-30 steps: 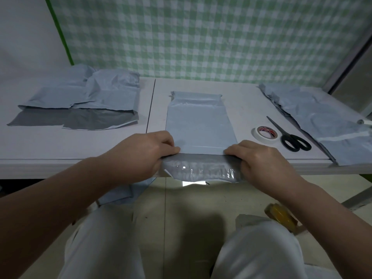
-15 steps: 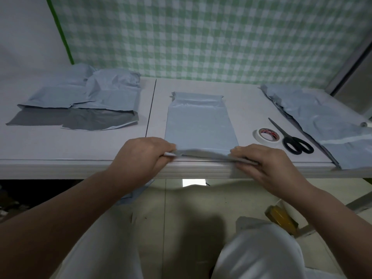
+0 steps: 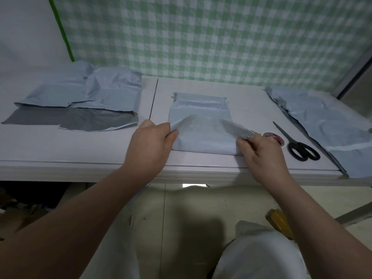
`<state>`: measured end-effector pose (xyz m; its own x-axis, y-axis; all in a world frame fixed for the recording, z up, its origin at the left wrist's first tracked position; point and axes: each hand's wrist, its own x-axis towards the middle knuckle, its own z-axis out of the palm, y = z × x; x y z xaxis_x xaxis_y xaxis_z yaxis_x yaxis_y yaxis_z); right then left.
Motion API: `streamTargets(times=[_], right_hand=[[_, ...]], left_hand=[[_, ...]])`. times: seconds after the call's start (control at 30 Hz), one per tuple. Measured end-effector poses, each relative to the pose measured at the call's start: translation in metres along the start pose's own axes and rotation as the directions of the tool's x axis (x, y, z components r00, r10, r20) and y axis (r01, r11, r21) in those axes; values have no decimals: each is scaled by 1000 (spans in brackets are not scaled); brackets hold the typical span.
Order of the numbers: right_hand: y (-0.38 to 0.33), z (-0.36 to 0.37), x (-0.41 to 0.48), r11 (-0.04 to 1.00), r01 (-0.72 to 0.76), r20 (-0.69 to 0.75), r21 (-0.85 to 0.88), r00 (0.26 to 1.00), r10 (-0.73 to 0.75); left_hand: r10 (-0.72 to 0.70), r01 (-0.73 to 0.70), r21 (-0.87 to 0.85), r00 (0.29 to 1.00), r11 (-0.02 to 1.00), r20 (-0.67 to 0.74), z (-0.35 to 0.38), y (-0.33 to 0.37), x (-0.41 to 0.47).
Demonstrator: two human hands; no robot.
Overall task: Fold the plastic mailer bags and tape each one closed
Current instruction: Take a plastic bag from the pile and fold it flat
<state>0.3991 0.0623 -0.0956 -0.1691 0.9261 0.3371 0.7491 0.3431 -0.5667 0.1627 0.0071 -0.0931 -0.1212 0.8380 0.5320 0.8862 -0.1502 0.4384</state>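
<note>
- Since the table (image 3: 70, 150) carries all the work, it seems divided on purpose: bags at the far left, bags at the right, and a working place in the middle, near the person.
- The right pile (image 3: 332, 125) lies flat and unfolded, one bag over another, and its near end reaches over the table edge. I judge it is the supply, put on the side of the right hand.
- The left group (image 3: 90, 93) is two bags side by side, with a dark grey part showing on their near side. They are probably set aside there. I cannot tell if tape is on them.
- The mailer bag (image 3: 201, 141) in work lies in the middle of the table, close to the near edge, between the two other groups. Its near end is turned over toward the far side.
- The left hand (image 3: 151, 143) pinches the left corner of this turned flap, and the right hand (image 3: 261, 152) pinches the right corner. Both corners are a little raised. I think holding both ends makes the flap go down straight.
- The scissors (image 3: 300, 150) lie just right of the right hand, handles toward the near side, easy to take.
- The tape roll (image 3: 276, 138) lies flat between this hand and the scissors, partly hidden by the hand. It is ready for the taping, which is not yet done.
</note>
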Motion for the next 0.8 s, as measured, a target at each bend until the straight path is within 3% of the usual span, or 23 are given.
streamTargets(times=[0.2,0.43,0.8], right_hand=[[-12,8,5,984,-41,-63,-174,998,30],[-17,17,7,948,-46,-145,-315,989,0],[-27,16,16,901,-80,-74,-427,996,54]], left_hand=[[-99,97,56,994,994,37,6,3,11],[-125,109,177,989,978,82,14,-1,13],[-161,137,238,984,962,83,13,1,12]])
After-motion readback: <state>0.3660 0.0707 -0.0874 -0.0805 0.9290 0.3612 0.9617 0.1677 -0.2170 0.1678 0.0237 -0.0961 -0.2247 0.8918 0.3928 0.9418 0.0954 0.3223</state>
